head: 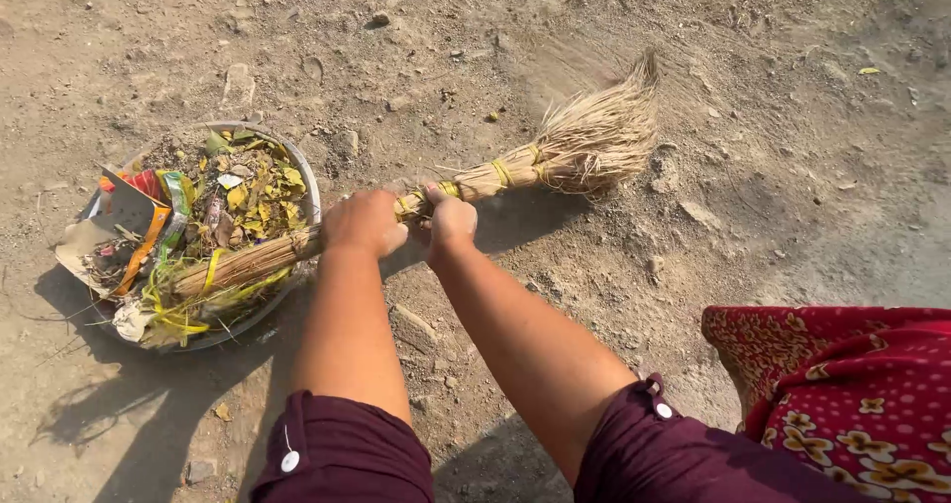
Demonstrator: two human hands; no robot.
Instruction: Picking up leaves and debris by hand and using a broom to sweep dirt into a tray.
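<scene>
A dirt ground (693, 116) stretches all around. A round metal basin (309, 181) sits on it at the left, full of dry leaves (260, 191) and scraps. A straw broom (555, 156) lies slanted across, handle end over the basin, bristles on the dirt. The left hand (365, 222) and right hand (451, 222) are both closed around its bound middle.

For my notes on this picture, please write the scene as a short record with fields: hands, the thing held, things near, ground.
left hand: left hand grips the broom's handle, fingers closed around it
right hand: right hand grips the same handle, closer to the bristles
thing held: straw broom, bound with yellow bands, bristles pointing up and right
things near: round metal basin full of dry leaves, paper scraps and litter; the broom's handle end lies over it
ground: dry dirt ground with small stones
</scene>
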